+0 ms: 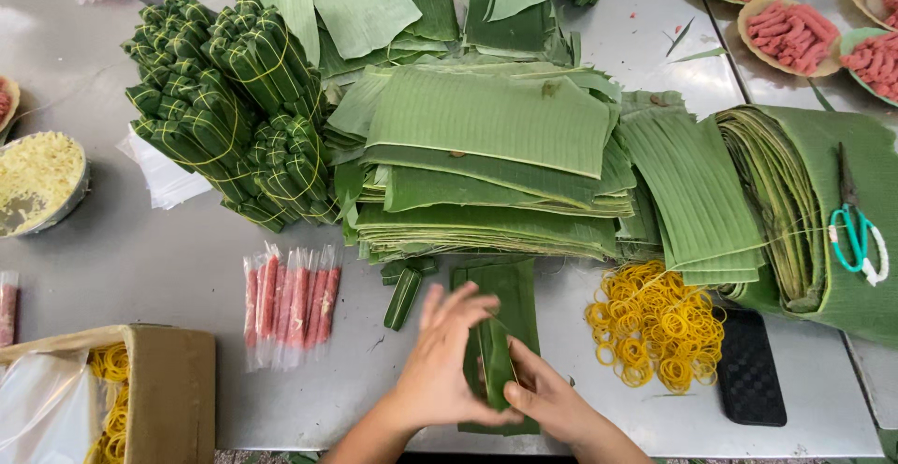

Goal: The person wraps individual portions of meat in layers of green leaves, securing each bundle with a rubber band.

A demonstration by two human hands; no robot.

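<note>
Cut banana leaves (pixel 486 123) are ribbed green, tied leaf bundles (pixel 229 99) dark green with yellow bands, loose rubber bands (pixel 655 324) yellow, wrapped sausages (pixel 292 300) pinkish red in clear film, scissors (pixel 856 230) teal-handled, table (pixel 140 258) grey.

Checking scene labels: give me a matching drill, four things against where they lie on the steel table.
Things:
1. heap of yellow rubber bands
2. teal-handled scissors
3. pink sausage sticks in clear wrap
4. narrow green leaf-wrapped parcel

Places:
A. on the rolled leaves, far right
B. between both hands
C. right of the hands
D. left of the hands

Pairs: 1-C, 2-A, 3-D, 4-B
</note>
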